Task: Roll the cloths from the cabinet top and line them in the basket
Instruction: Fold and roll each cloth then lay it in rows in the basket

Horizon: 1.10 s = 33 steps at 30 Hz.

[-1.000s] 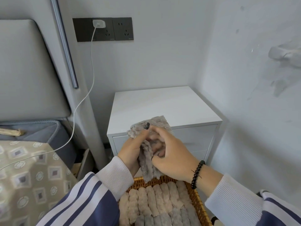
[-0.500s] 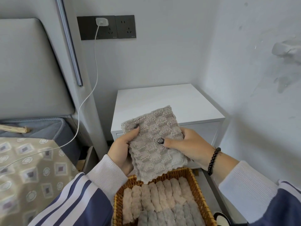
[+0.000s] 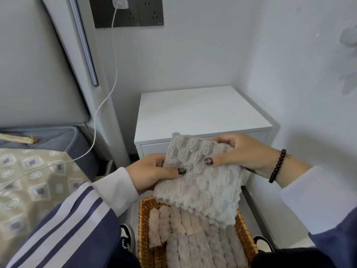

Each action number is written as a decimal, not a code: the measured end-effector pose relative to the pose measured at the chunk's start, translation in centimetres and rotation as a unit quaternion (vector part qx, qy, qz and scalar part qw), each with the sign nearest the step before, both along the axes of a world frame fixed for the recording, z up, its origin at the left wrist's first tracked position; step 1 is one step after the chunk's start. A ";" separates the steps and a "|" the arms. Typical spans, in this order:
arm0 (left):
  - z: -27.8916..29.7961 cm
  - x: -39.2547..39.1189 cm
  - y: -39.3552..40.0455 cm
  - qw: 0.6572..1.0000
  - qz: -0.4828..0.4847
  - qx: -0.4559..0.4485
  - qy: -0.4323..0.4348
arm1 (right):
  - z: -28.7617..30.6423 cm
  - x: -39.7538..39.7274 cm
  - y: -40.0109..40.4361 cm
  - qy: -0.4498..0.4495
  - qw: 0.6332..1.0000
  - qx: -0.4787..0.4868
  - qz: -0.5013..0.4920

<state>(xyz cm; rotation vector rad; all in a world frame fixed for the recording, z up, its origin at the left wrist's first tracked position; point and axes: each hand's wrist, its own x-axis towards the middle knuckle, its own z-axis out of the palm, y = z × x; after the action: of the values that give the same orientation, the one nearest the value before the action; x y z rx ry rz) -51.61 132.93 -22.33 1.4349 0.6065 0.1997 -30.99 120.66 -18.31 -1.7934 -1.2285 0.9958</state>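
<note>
Two hands: your left hand (image 3: 152, 172) and right hand (image 3: 243, 151) each keep a grip clamped on the cloth (image 3: 199, 182), thumbs on top.
Cloth: just above the basket (image 3: 144, 225), now spread flat, where a second ago it was bunched.
Meaning: rolling probably starts next.
Basket: rolled cloths (image 3: 193, 244) fill most of it.
Cabinet (image 3: 202, 113): behind the basket, no cloths left on top.
Obstacles: white cable (image 3: 104, 105) left of the basket, well apart.

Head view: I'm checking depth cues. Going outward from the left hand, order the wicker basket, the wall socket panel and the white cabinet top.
From the left hand:
1. Wicker basket, just below it.
2. White cabinet top, ahead and to the right.
3. Wall socket panel, high on the wall behind.
</note>
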 end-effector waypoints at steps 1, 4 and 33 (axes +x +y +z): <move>0.2 0.1 0.1 0.999 0.021 -0.020 -0.028 | -0.2 0.3 0.0 0.104 0.994 0.021 -0.029; 1.3 0.2 0.0 0.990 0.074 -0.068 -0.099 | -0.9 0.9 0.2 0.384 0.920 0.061 -0.049; 1.0 4.1 -0.7 0.961 -0.047 -0.140 -0.235 | -1.2 4.1 -4.2 0.458 0.881 0.118 0.003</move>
<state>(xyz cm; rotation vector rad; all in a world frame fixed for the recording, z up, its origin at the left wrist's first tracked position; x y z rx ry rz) -47.54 132.19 -21.28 1.0861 0.1663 0.3529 -26.86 116.50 -19.55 -0.9021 -0.6911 1.3920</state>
